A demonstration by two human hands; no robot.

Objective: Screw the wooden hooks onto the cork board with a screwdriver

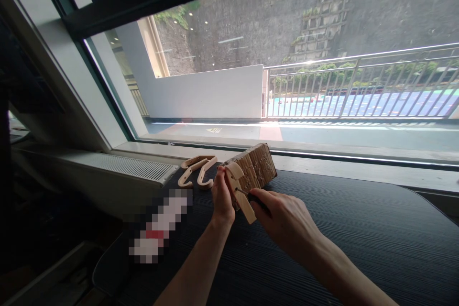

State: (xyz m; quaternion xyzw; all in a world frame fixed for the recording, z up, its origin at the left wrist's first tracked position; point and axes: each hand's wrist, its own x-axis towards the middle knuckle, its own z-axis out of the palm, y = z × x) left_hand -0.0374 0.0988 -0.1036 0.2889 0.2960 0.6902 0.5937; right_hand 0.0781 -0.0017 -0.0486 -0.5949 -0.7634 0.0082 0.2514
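My left hand (221, 199) is closed around a pale wooden hook-shaped piece (241, 194), holding it upright against a carved wooden block (256, 167). My right hand (283, 217) is closed on a thin dark tool (251, 195) whose tip touches the wooden piece. Both hands work above a dark ribbed table (358, 239). Two more wooden hook pieces (198, 169) lie flat just left of the block, near the table's far edge.
A blurred white and red object (159, 227) lies on the table's left side. A white vent strip (136, 166) and window sill run behind the table. Beyond the glass are a railing (358, 86) and a stone wall.
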